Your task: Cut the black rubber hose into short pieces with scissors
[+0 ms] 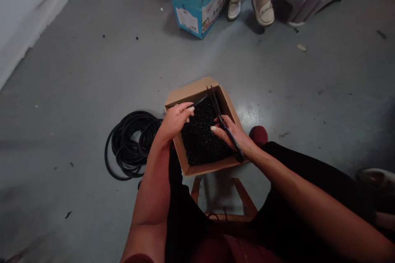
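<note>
Our left hand point(174, 120) pinches 1 short black tube point(200, 100) over the cardboard box point(197, 90) of cut bits. Our right hand point(234, 137) is wrapped round scissors point(224, 125). We judge the tube light, bendy & rubbery, so grip it close to the free end. Hose coil point(131, 144) lies on the floor, left.

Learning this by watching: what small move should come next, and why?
Probably close the scissors on the black tube: the left hand holds its end over the cardboard box of cut pieces, and the right hand holds parted blades at its tip.
</note>
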Available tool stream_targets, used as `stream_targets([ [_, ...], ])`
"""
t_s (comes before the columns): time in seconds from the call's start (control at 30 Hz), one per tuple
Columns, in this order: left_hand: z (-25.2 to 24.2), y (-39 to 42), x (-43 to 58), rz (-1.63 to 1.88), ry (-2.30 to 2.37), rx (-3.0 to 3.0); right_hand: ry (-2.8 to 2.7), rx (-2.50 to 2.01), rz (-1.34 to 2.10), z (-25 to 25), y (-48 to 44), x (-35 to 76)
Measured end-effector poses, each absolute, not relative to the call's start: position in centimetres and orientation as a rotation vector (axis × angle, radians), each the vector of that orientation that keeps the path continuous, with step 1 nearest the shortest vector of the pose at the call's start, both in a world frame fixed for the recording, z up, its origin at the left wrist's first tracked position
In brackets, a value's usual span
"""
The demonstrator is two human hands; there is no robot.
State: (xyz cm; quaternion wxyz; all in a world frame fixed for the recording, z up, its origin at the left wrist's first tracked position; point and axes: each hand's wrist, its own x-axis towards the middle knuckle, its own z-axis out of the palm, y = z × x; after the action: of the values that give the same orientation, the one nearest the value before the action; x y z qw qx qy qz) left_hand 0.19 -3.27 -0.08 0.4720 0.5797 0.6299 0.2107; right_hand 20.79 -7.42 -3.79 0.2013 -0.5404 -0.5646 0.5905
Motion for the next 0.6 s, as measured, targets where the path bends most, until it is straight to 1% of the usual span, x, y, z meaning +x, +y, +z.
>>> stream_targets([
  [0.2,-0.31,-3.22,0.23,0.564,1.471,1.331,-1.637,-1.45,1.688,-2.62,-7.43,20.79],
  [0.37,-0.18,-3.16,0.49,0.562,1.445,1.324,-1.669,-1.382,1.699,-2.9,-7.79,20.83],
  [0.6,-0.08,-3.21,0.84,0.541,1.402,1.332,-1.648,-1.398,1.685,-3.06,-7.67,20.99],
])
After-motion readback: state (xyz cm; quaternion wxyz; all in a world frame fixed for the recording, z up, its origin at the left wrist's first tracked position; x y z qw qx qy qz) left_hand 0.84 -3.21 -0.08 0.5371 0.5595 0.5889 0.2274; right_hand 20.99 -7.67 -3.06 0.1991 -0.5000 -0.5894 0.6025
